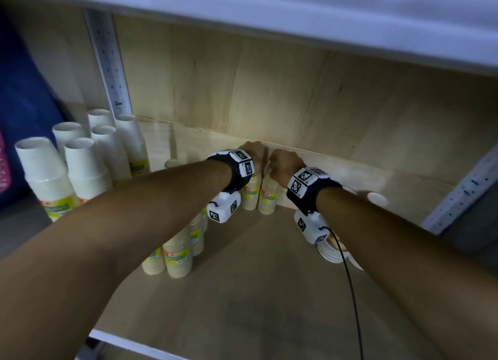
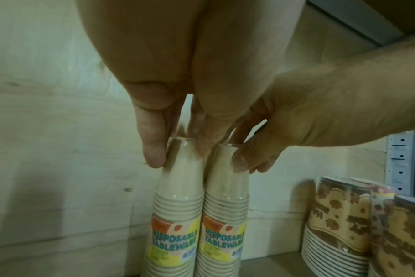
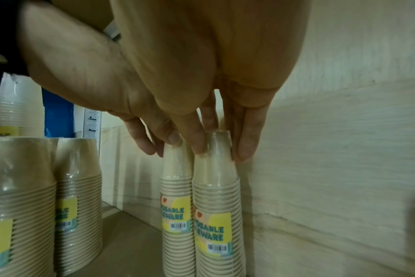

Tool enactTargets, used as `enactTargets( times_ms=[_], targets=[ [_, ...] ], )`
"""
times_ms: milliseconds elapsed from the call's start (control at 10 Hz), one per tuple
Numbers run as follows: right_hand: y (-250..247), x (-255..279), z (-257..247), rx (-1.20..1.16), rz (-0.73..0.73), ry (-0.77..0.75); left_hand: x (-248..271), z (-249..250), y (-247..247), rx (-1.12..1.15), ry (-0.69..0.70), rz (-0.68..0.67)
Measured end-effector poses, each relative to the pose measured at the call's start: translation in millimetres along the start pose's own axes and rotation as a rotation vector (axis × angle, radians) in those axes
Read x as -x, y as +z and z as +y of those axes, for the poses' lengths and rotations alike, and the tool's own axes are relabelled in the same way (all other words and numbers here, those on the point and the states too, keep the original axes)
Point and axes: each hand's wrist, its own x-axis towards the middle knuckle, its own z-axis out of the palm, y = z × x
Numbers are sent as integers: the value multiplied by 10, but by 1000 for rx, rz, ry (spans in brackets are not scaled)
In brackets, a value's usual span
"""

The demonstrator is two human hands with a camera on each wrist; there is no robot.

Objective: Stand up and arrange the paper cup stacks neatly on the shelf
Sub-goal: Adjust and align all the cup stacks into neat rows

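Two wrapped stacks of beige paper cups stand upright and side by side against the shelf's back panel, the left stack touching the right stack. My left hand comes down from above and pinches the top of the left stack between its fingertips. My right hand pinches the top of the right stack in the same way. Both stacks carry a yellow "Disposable Tableware" label that faces forward.
More upright beige stacks stand at the front left of the wooden shelf board. White cup stacks fill the neighbouring bay on the left. Brown-patterned cup stacks stand to the right, under my right forearm.
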Motion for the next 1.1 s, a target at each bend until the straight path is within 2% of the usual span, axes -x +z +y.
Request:
enactTargets(
  times_ms=[200, 400, 500, 700, 800, 1100],
  targets=[
    [-43, 54, 47, 3, 15, 25, 159, -27, -99, 59, 27, -10],
    [-262, 113, 31, 32, 45, -17, 342, -103, -455, 58, -13, -68],
    [-382, 174, -82, 55, 8, -47, 550, -158, -739, 42, -14, -119],
    [-501, 330, -496, 83, -30, -169, 1006, -471, -1130, 154, -76, -197],
    [-468, 402, -745, 51, -78, -203, 1255, -668, -1218, 137, -105, -219],
    [-63, 809, -1426, -49, -193, -356, 1827, -1264, -1002, 118, -235, -318]
  ],
)
